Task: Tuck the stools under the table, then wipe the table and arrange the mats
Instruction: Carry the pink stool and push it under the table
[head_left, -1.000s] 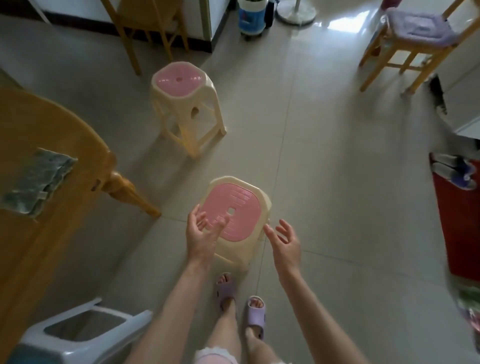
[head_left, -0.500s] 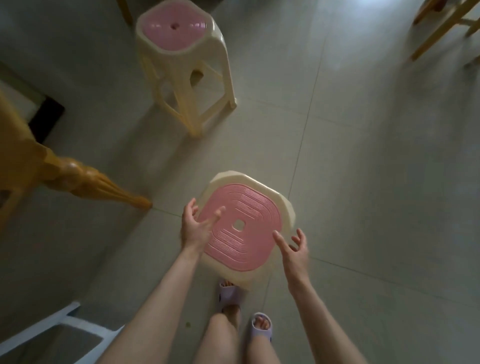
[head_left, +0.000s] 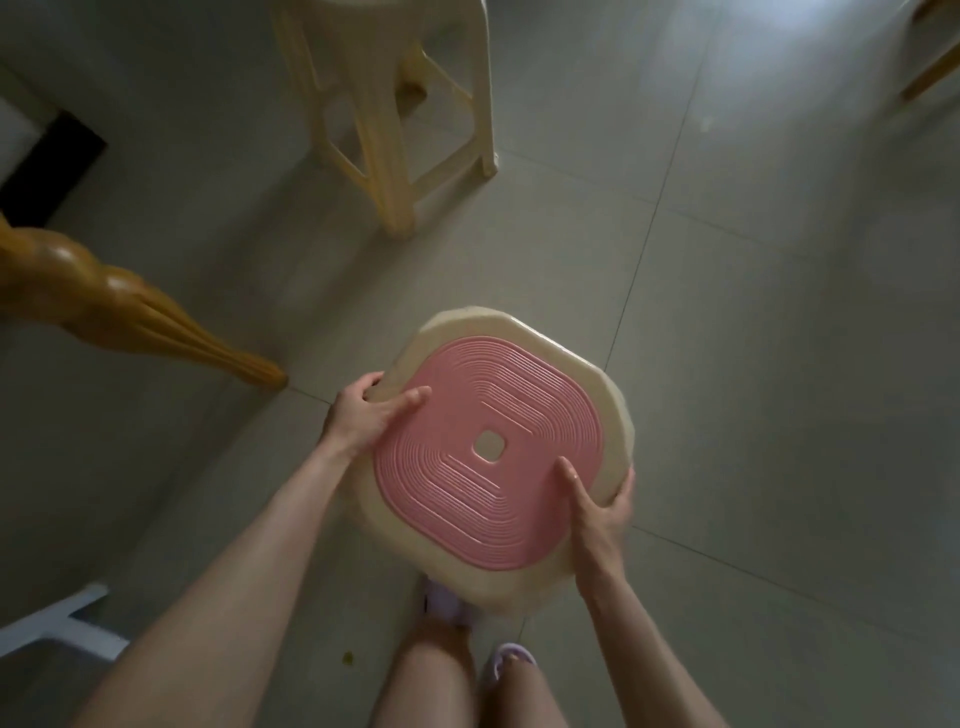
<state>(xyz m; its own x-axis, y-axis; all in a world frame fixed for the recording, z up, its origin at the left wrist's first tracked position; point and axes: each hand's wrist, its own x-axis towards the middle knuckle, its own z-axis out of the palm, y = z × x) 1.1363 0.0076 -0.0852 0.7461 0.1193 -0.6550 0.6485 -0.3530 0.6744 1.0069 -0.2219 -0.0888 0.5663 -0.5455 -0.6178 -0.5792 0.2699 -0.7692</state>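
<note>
With both hands, left (head_left: 363, 415) and right (head_left: 602, 506), clamped on the near stool (head_left: 498, 447) beside the desk leg (head_left: 130, 312), we judge no stool tucked yet; the second stool (head_left: 410, 119), wiping and mats remain.

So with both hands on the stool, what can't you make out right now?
All head view.
- Stool legs: hidden beneath its own seat.
- Left hand and right hand fingers: curled under the rim.
- Second stool seat: cut off by top edge.
- Tabletop: out of frame; only a table leg shows.
</note>
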